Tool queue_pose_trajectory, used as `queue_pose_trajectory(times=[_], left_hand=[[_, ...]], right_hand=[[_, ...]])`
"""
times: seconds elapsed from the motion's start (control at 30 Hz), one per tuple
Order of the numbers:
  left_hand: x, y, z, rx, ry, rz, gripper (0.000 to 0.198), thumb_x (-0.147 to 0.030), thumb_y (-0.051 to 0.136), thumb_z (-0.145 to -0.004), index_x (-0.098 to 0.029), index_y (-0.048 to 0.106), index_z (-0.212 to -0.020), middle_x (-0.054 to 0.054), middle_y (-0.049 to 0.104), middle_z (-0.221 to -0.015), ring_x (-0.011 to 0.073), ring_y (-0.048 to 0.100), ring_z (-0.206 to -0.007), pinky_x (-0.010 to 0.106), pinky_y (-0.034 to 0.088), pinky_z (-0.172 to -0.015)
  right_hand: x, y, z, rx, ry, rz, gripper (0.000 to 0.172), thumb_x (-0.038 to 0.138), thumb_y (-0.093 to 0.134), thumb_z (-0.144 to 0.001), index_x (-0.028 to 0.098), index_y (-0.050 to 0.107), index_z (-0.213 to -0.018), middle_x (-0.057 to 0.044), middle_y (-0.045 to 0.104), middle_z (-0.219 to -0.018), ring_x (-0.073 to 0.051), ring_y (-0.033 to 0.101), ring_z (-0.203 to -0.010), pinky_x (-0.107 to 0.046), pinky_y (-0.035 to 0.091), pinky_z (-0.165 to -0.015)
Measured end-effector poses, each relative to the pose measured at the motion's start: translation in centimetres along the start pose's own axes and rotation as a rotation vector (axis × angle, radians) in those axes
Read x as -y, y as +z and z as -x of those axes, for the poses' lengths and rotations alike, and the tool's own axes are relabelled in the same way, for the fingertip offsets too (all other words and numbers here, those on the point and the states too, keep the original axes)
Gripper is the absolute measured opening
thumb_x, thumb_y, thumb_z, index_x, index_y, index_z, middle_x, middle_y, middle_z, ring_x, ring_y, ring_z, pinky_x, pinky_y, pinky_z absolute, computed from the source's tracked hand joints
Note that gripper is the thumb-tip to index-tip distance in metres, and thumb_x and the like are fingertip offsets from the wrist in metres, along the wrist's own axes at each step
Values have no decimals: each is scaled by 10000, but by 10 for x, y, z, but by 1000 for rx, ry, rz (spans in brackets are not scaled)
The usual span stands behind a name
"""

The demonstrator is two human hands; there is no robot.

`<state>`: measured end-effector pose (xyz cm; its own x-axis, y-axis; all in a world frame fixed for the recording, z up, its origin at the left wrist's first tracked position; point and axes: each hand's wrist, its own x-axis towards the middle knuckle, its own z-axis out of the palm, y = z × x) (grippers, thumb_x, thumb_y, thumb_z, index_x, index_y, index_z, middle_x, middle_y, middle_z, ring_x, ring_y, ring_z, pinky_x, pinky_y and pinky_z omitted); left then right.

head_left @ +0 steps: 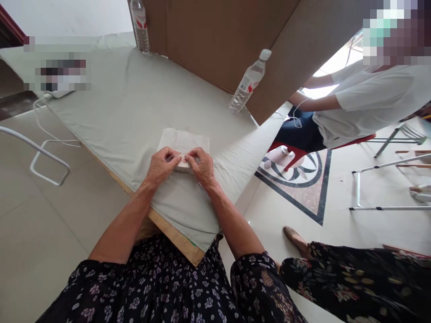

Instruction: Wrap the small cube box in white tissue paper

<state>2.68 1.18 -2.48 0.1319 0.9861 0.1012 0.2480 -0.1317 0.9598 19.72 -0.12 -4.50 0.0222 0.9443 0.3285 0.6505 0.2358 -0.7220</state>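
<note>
A small folded white cloth [182,140] lies on the sheet-covered table [128,103] near its front edge. My left hand [163,165] and my right hand [201,165] rest side by side on the cloth's near edge. Both hands have their fingers curled and pinch that edge, thumbs nearly touching. The near part of the cloth is hidden under my fingers.
Two plastic water bottles stand on the table, one at the back [139,24], one leaning by a brown cardboard board [247,83]. A person in a white shirt [363,103] sits at the right. A white cable [50,134] hangs at the left. Another person's leg [336,269] shows lower right.
</note>
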Motion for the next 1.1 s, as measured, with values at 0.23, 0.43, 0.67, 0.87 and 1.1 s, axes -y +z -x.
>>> queue_pose_trajectory(times=[0.23,0.43,0.67,0.87,1.1], left_hand=[[-2,-1,-3,30,-47,-51,225,-414,675,-720,-206,611,-776,14,690,-798,165,591,-748,304,485,-742],[-7,-11,-2,64,-36,-93,267,-445,656,-708,-202,629,-814,24,683,-820,181,604,-786,316,495,-761],[-4,-35,-2,-34,-91,-344,352,-292,609,-718,-209,661,-1056,-20,612,-706,187,573,-654,332,494,-701],[14,-37,-9,-136,-111,-559,284,-277,670,-700,-254,668,-983,22,663,-731,260,651,-745,390,521,-772],[21,-54,-10,-189,-192,-637,478,-570,740,-691,-209,684,-1000,118,738,-838,357,704,-931,451,526,-871]], right_hand=[[35,-37,13,-122,-165,316,274,292,437,-1078,216,699,-1101,-118,731,-1224,-288,614,-1209,-461,374,-1071],[46,-29,24,220,-346,501,276,194,442,-1066,191,717,-1040,-93,760,-1105,-253,628,-1045,-396,403,-939],[37,-23,20,226,-351,554,218,271,508,-1065,267,686,-1191,-77,719,-1205,-262,572,-1087,-410,356,-919],[39,-21,6,269,-425,632,167,337,544,-1060,262,693,-1081,-83,701,-1091,-253,537,-991,-409,318,-869],[40,-26,-3,320,-514,678,184,322,532,-1061,255,703,-1061,-93,692,-1068,-243,519,-958,-411,304,-866]])
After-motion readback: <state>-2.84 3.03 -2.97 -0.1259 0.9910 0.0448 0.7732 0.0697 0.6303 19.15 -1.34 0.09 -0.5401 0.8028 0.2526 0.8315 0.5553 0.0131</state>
